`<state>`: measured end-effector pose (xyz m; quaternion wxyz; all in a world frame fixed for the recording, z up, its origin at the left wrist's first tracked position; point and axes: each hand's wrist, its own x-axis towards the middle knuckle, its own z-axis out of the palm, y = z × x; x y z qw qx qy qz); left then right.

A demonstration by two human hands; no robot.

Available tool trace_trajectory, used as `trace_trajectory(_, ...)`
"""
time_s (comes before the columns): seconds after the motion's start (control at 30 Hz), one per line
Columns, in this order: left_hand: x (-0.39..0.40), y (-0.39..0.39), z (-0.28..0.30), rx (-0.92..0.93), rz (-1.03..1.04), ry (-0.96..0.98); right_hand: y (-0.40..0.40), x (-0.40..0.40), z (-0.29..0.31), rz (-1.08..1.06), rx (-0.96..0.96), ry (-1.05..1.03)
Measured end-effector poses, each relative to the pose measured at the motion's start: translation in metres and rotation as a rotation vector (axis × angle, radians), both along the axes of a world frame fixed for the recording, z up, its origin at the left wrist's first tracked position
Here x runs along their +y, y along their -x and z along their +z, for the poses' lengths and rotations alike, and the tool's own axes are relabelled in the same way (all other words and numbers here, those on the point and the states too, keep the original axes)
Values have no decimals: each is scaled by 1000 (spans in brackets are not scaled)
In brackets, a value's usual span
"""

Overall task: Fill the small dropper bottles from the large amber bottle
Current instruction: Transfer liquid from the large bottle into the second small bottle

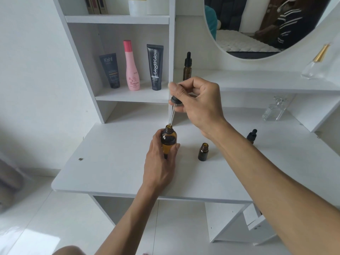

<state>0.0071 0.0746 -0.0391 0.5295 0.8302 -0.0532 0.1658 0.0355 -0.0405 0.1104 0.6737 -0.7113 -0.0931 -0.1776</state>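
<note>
The right grip (pixel 195 100) pinches the black rubber bulb of a glass pipette dropper (pixel 173 105), its clear tip at the open mouth of the large amber glass bottle (pixel 168 139). The left grip (pixel 161 161) wraps that bottle, upright on the white tabletop (pixel 110 162). Near its right stands a small uncapped amber bottle (pixel 203 151); farther right lies a black dropper cap (pixel 251 135).
</note>
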Motion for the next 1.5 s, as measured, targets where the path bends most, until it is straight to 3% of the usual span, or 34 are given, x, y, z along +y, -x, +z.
trace_trajectory(0.43, 0, 0, 0, 5, 3, -7, 7, -23, 14, -76, -28, -97)
trace_trajectory(0.8, 0, 1, 2, 2, 9, -23, 20, -63, -11, -162, 29, -131)
trace_trajectory(1.5, -1, 3, 4, 4, 24, -17, 24, -86, -32, -239, 82, -60)
